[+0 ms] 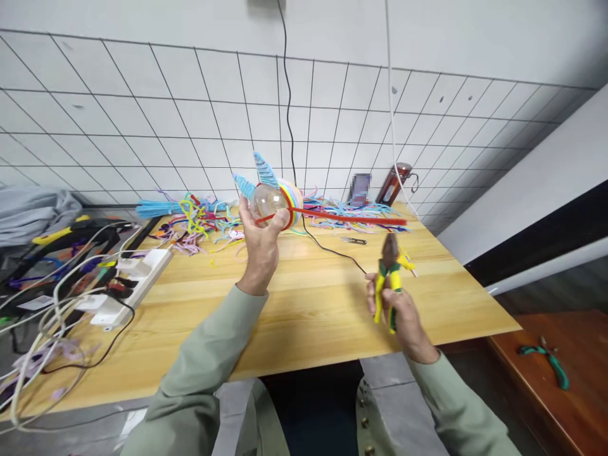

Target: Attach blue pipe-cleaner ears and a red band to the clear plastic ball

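My left hand [260,237] is raised over the wooden table [304,304] and grips a clear plastic ball [268,201]. The ball carries two blue pipe-cleaner horns and rainbow pipe-cleaner wrapping. A long red pipe cleaner [351,218] sticks out from it to the right. My right hand [396,310] is closed round the yellow-and-green handles of a pair of pliers [389,269], jaws pointing up, lower and to the right of the ball.
Loose coloured pipe cleaners [199,218] lie along the table's far edge. A white power strip [130,278] with tangled cables sits at left. Small snips [354,240], a black cable, a red bottle [393,183]. Green pliers [546,358] lie on a brown bench at right.
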### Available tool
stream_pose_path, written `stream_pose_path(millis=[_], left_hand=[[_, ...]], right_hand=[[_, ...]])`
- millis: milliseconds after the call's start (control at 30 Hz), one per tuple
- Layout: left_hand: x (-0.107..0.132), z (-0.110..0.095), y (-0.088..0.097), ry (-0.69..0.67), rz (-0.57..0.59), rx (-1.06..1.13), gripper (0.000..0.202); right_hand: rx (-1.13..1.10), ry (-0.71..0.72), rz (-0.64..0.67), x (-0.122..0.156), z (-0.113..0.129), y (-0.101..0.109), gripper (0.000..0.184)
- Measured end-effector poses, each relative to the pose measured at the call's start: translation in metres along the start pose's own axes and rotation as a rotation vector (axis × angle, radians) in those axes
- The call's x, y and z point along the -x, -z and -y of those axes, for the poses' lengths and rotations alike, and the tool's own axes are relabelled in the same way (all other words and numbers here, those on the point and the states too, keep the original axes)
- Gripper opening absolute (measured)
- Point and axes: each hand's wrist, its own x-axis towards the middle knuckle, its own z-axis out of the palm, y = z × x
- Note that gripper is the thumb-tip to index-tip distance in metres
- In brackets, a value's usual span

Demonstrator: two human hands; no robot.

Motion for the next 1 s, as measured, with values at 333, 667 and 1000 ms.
stream_pose_path(millis=[333, 667, 1000], left_hand=[[-0.008, -0.015, 0.007, -0.344, -0.011, -0.188, 0.125], [-0.008, -0.025, 0.005, -0.355, 0.068, -0.143, 0.133], [-0.007, -0.029, 0.004, -0.320, 0.061, -0.181, 0.137]], right_hand=[[0.639, 0.868, 0.205, -0.041, 0.017, -0.094, 0.032], [0.746, 1.088, 0.157, -0.066, 0.066, -0.118, 0.024], [0.838, 1.171, 0.223, -0.058, 0.062, -0.115, 0.039]])
